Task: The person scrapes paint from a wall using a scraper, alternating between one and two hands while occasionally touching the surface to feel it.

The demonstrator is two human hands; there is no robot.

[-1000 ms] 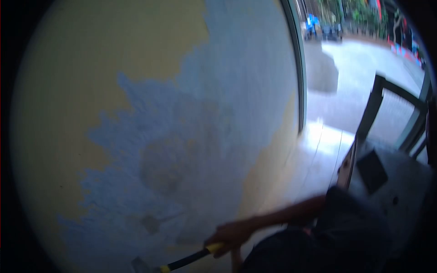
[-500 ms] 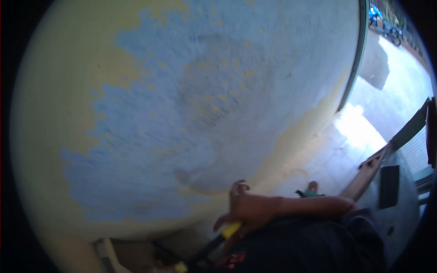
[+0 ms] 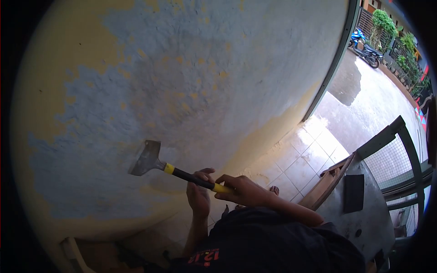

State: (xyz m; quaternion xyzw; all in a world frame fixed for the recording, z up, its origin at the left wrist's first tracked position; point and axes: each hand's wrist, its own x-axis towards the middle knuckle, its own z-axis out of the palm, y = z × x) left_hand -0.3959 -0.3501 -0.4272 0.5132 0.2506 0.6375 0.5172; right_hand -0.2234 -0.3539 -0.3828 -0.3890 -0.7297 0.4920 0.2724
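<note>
A wall scraper (image 3: 187,176) with a wide metal blade (image 3: 147,159) and a black-and-yellow handle is held up in front of the wall. Around the middle of its black handle is my left hand (image 3: 199,196), with the fingers curled. My right hand (image 3: 246,190) grips the yellow end of the same handle. The blade points left and looks in front of the wall (image 3: 114,123); whether it touches cannot be told. Yellow paint is gone from a large part of that wall, showing a pale grey surface.
Pale floor tiles (image 3: 298,152) run along the wall's foot. To my right stand a dark-topped table (image 3: 373,223) and a metal-framed mesh panel (image 3: 391,159). A wooden frame (image 3: 75,257) is at lower left. Outside the doorway, a motorbike (image 3: 367,53) is parked.
The scraper has come up from the bottom edge to mid-view, its blade now visible. My left hand has risen with it, and my right hand's spread fingers have closed on the handle end.
</note>
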